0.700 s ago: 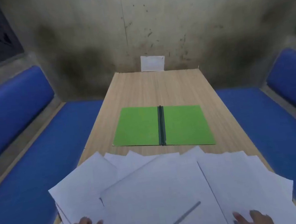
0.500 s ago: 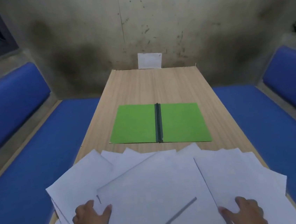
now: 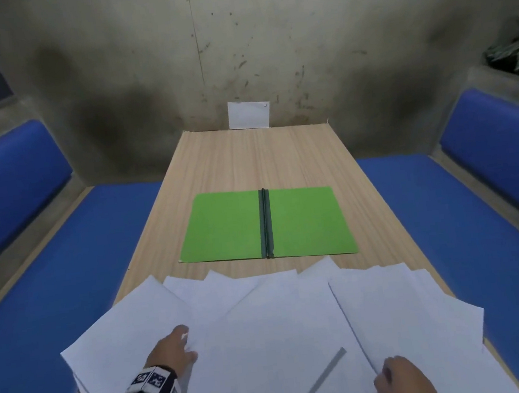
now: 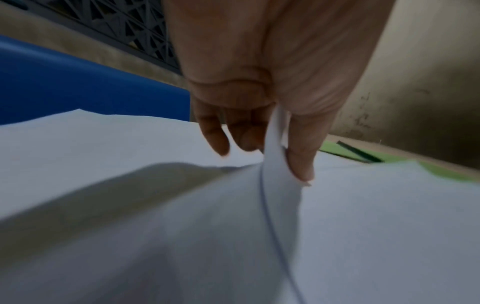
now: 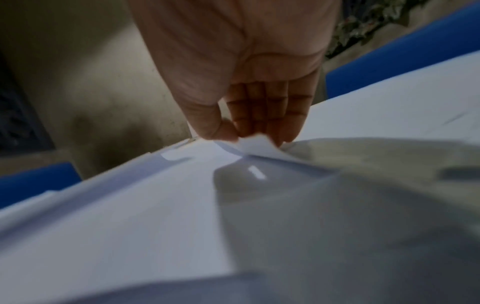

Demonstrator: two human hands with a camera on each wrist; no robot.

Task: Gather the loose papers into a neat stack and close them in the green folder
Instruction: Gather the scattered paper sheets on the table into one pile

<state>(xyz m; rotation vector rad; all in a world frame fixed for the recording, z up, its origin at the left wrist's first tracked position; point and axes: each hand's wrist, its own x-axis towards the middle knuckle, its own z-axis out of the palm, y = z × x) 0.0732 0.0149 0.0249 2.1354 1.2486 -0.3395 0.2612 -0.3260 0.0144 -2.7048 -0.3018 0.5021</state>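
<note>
The green folder (image 3: 305, 220) lies open and flat mid-table, its dark spine strip (image 3: 265, 223) upright in the picture. Several loose white papers (image 3: 266, 330) fan out over the near end of the table, overlapping. My left hand (image 3: 184, 342) is at the left edge of the big top sheet. In the left wrist view, the left hand (image 4: 262, 162) pinches a raised sheet edge (image 4: 275, 142) between thumb and fingers. My right hand (image 3: 387, 375) sits low on the right. In the right wrist view, the right hand (image 5: 246, 137) pinches a curled paper corner (image 5: 255, 144).
The wooden table (image 3: 257, 158) runs away to a stained wall, with a white card (image 3: 249, 114) at its far end. Blue benches (image 3: 90, 246) flank both sides. A grey strip (image 3: 322, 378) lies across the top sheet. A plant (image 3: 518, 54) stands at far right.
Both hands have slid forward over the papers, the left one furthest. Their fingers were spread flat on the sheets before; each now pinches a sheet edge.
</note>
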